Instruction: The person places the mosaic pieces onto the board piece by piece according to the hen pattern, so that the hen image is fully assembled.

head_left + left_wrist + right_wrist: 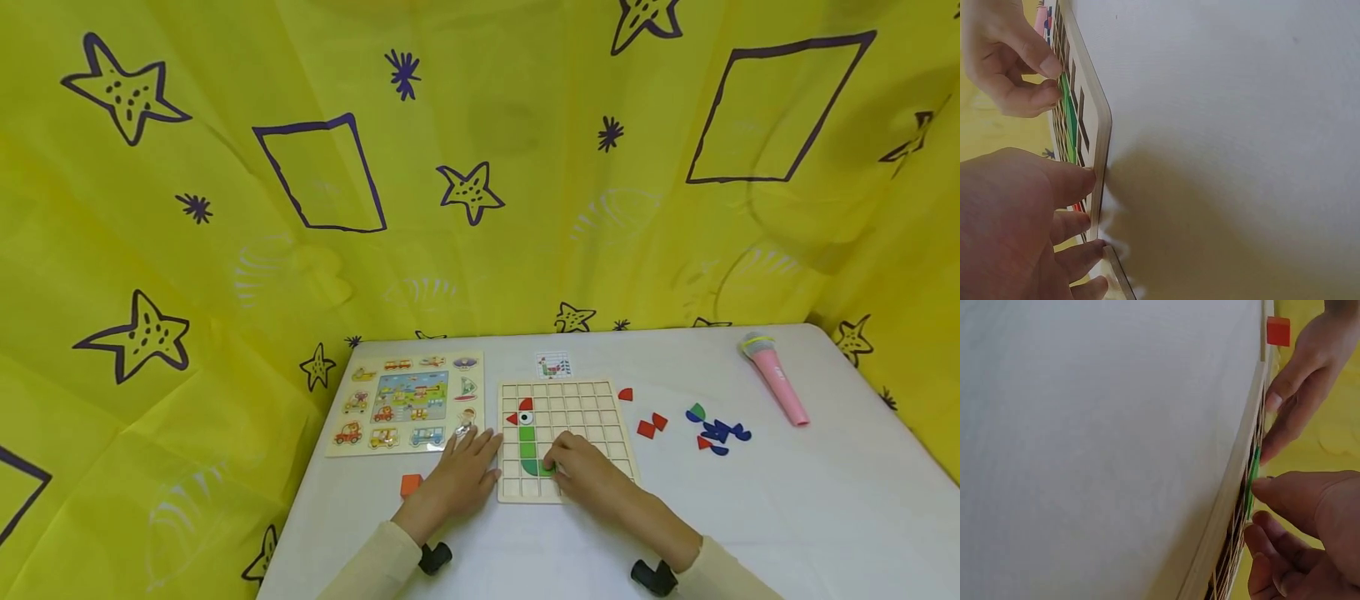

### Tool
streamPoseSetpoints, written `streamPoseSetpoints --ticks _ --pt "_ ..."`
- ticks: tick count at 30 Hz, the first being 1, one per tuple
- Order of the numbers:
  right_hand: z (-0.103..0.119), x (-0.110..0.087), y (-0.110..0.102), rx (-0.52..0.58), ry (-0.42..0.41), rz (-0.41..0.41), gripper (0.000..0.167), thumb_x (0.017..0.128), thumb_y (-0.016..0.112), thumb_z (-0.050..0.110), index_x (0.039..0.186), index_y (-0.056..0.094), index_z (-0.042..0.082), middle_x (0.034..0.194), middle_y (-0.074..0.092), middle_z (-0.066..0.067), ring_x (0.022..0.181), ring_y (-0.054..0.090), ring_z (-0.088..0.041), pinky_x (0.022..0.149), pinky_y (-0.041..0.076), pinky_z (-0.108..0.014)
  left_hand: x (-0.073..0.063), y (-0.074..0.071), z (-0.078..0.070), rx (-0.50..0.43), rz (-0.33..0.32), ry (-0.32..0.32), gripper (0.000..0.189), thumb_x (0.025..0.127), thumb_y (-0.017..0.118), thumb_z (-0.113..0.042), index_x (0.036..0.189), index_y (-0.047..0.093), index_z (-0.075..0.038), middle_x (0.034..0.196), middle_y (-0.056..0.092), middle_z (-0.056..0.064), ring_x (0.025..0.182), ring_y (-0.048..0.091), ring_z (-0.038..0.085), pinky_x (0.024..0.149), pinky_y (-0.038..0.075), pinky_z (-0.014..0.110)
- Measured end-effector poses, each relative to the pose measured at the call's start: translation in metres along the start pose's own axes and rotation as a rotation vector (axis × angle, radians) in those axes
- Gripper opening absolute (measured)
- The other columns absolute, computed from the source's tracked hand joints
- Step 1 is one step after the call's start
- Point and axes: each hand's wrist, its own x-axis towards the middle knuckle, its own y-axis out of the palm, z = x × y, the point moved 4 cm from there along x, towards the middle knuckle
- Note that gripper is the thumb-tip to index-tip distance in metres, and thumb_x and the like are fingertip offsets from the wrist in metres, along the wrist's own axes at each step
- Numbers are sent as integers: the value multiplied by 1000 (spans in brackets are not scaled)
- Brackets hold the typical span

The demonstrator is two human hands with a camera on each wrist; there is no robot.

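A wooden grid board [592, 400] lies on the table with a bird's head and neck laid out in its cells: red pieces, an eye tile [526, 417], green squares [527, 434] and a green quarter-round [529, 467]. My right hand [596, 477] has thumb and fingertips curled at a green tile [547, 469] beside that quarter-round, pinching it at the board's surface. Its far side is hidden by the fingers. My left hand [467, 473] lies with fingers extended at the board's left edge, thumb touching the rim in the left wrist view.
Left of the board lie a vehicle puzzle [412, 358] and an orange-red block [411, 485]. A small picture card [553, 365] sits behind the board. To the right are loose red pieces [646, 429], several blue pieces [718, 430] and a pink toy microphone [780, 383].
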Motion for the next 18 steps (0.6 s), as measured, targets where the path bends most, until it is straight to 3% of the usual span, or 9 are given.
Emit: streamPoseSetpoints --ticks 4,7,10,15,18 --pt "-7 -2 -10 31 39 30 11 95 77 7 105 80 10 107 60 3 99 60 -15 90 58 -37 1 1 1 -5 -1 -2 59 110 53 -35 165 38 -16 171 37 7 161 24 35 130 16 61" --pt "-23 -4 -22 52 149 40 13 98 75 12 110 80 12 111 63 2 104 61 -18 96 59 -42 1 2 1 1 -1 0 60 110 53 -36 165 38 -17 171 37 7 161 24 35 131 16 61" --pt "-47 -8 -42 50 250 12 19 100 72 13 118 76 10 119 66 -6 112 63 -27 102 57 -51 1 2 1 10 2 2 60 110 52 -36 165 38 -16 171 37 7 161 24 35 130 16 61" --pt "-98 -22 -84 4 315 -82 36 99 69 7 133 64 -3 120 64 -26 110 63 -44 94 55 -62 0 0 0 12 -3 9 59 110 53 -34 164 39 -15 170 38 8 161 26 37 130 18 62" --pt "-127 -34 -104 -34 364 -97 41 97 68 2 136 58 -8 121 59 -36 107 60 -51 92 52 -68 -1 -1 -1 6 -4 12 59 110 54 -33 164 39 -14 170 38 9 160 26 37 130 18 62"
